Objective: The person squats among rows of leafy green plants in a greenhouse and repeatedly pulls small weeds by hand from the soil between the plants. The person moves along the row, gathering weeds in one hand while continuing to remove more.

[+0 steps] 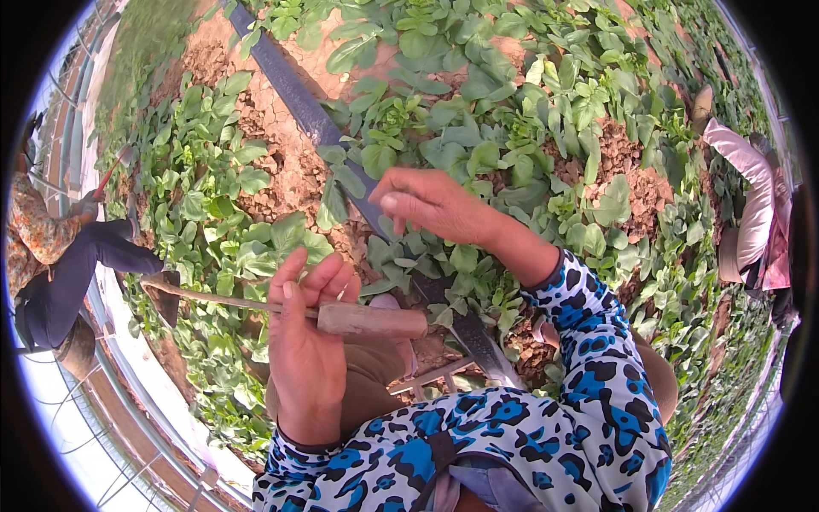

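My left hand [311,350] is palm up at the lower left of the middle, its fingers half curled. Between its thumb and fingers lies a small hand hoe [373,322] with a thick wooden grip pointing right. A thin metal shank runs left from the grip to a flat blade [162,294] over the leaves. My right hand [435,205] hangs above the leafy green plants [461,145], near a dark drip strip [299,98]. Its fingers are loosely bent and a little apart, with nothing visible in them.
Cracked brown soil [277,171] shows between the plants. A low metal-framed stool [435,375] is by my legs. At the far left a person [51,256] crouches with a red-handled tool [107,175]; another person [751,196] is at the far right. White sheeting [119,341] edges the left side.
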Demonstrator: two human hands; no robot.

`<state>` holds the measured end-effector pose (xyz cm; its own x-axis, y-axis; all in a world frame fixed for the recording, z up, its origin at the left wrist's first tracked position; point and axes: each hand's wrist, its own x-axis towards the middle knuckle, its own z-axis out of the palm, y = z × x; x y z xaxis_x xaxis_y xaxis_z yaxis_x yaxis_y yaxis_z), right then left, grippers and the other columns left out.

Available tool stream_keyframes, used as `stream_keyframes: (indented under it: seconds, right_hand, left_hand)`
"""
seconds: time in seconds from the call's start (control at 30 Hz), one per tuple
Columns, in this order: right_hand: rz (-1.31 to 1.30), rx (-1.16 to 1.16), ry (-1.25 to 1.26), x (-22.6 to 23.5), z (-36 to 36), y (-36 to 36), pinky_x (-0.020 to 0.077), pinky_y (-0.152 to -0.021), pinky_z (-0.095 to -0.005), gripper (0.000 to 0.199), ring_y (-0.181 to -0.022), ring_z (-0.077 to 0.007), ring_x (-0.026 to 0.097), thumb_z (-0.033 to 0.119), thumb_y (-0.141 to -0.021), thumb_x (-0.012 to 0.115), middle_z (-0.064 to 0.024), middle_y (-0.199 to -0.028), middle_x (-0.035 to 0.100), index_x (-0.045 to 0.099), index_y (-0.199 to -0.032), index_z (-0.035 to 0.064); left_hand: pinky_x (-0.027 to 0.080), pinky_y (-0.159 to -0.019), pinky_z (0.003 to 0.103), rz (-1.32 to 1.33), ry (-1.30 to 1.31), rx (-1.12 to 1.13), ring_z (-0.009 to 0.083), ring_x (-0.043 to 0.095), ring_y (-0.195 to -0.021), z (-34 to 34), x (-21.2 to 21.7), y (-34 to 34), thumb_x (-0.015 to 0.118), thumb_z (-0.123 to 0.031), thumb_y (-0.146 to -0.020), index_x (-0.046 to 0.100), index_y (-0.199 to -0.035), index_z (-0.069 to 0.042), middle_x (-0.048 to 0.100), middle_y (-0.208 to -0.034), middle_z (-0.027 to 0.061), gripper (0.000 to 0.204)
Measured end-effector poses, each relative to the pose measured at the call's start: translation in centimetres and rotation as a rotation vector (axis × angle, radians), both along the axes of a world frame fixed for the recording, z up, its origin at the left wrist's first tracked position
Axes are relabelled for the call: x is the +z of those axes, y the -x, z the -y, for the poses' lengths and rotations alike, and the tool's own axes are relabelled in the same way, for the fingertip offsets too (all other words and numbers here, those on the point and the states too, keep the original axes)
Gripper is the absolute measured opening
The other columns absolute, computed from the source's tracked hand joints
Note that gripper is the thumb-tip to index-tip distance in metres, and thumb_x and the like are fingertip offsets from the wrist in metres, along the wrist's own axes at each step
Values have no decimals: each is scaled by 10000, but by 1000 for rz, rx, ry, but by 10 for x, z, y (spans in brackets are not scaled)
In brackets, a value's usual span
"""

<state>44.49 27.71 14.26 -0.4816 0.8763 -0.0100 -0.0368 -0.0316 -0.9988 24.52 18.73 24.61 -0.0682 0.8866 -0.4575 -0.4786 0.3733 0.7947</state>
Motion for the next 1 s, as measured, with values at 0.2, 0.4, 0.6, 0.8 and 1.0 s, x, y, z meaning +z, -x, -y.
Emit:
stream_keyframes:
  seconds: [0.2, 0.4, 0.6, 0.8, 1.0]
  right_hand:
    - [1204, -494, -306, -187, -145, -118, 500, -835, -429, 176, -976, -353, 612, 153, -895, 514, -157, -1021, 631, 606, -1014, 62]
    - [1488, -48, -37, -216, -179, -113, 511, -894, -424, 304, -1094, -325, 620, 121, -883, 495, -154, -1196, 634, 626, -1142, 32]
    - [1445, 16, -46, -248, -175, -117, 496, -917, -425, 329, -1133, -329, 590, 125, -899, 432, -167, -1302, 559, 564, -1185, 30]
    - [1500, -19, -19, -254, -170, -114, 487, -939, -434, 336, -1139, -342, 582, 129, -899, 432, -143, -1339, 520, 594, -1176, 27]
    - [1488, -272, -276, -231, -165, -128, 537, -827, -430, 182, -958, -347, 653, 90, -851, 507, -150, -1162, 596, 637, -966, 34]
  left_hand:
    - [460, -998, 446, 19, 62, -147, 256, 588, -1091, -2, 1, -10, 335, -296, -1048, 396, -1352, -59, 586, -1218, 175, 390]
    - [495, -935, 414, 21, 175, -169, 246, 607, -1038, 1, 4, -14, 341, -297, -1045, 406, -1339, -62, 594, -1199, 188, 382]
    - [496, -933, 404, 85, 204, -260, 246, 605, -1068, -3, -1, -12, 378, -262, -1038, 410, -1338, -45, 562, -1248, 218, 372]
    - [495, -930, 395, 94, 209, -271, 238, 608, -1059, -3, -1, -15, 361, -254, -1041, 405, -1342, -47, 565, -1246, 210, 368]
    - [520, -868, 361, 12, 209, -263, 220, 624, -994, -4, 2, -24, 352, -294, -1042, 415, -1332, -51, 598, -1190, 199, 383]
